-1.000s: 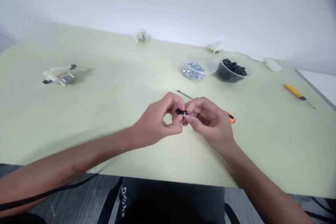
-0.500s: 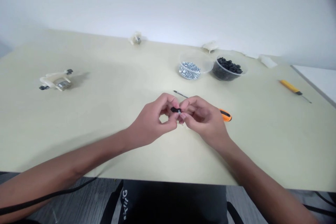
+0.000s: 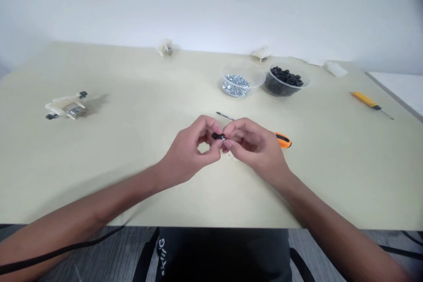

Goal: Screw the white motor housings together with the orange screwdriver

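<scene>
Between the fingertips of both hands is a small black plastic part (image 3: 217, 136). My left hand (image 3: 193, 145) pinches its left end between thumb and forefinger. At its right end, my right hand (image 3: 256, 143) pinches a tiny silvery screw (image 3: 224, 138) against the part; the fingertips cover most of it. An orange-handled screwdriver (image 3: 283, 140) lies on the table beneath my right hand, its shaft tip showing beyond the fingers. A small pale piece lies just below the fingertips, mostly hidden.
Behind the hands stand a clear tub of silvery screws (image 3: 235, 86) and a tub of black parts (image 3: 284, 80). A cream assembly with a motor (image 3: 68, 106) sits at left; similar ones (image 3: 165, 47) lie along the wall. A yellow screwdriver (image 3: 365, 99) lies at right.
Both hands keep their pinch on the black part and screw, with hardly any finger movement. The whole view has shifted slightly as the head moved.
</scene>
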